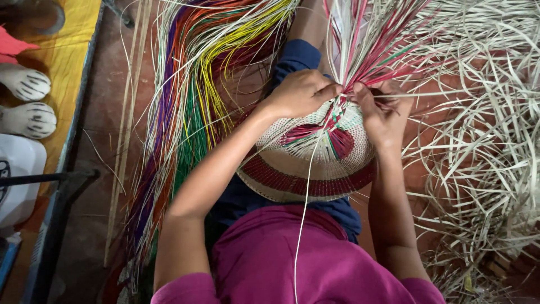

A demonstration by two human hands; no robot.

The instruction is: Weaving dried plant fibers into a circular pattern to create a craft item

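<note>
Weaving is under way at the centre of the frame, where a half-made woven basket, natural straw with dark red bands, rests upside down on the person's lap, its uncut strands fanning toward the upper edge. The left hand is closed in a narrow pinch on the pink, red and pale strands right where they leave the woven edge, and the right hand curls round the same spot from the other side, fingers tucked among the strands; which single strand it holds cannot be told. To do this step well, it seems wise to keep the pinch tight against the last finished row so nothing slackens, pull each strand snug before crossing the next, and keep the colours in order so the red band stays even. A loose pale strand hangs down over the magenta shirt. Dyed bundles of straw in yellow, green, orange and purple lie at upper left, and a heap of undyed straw fills the right side.
</note>
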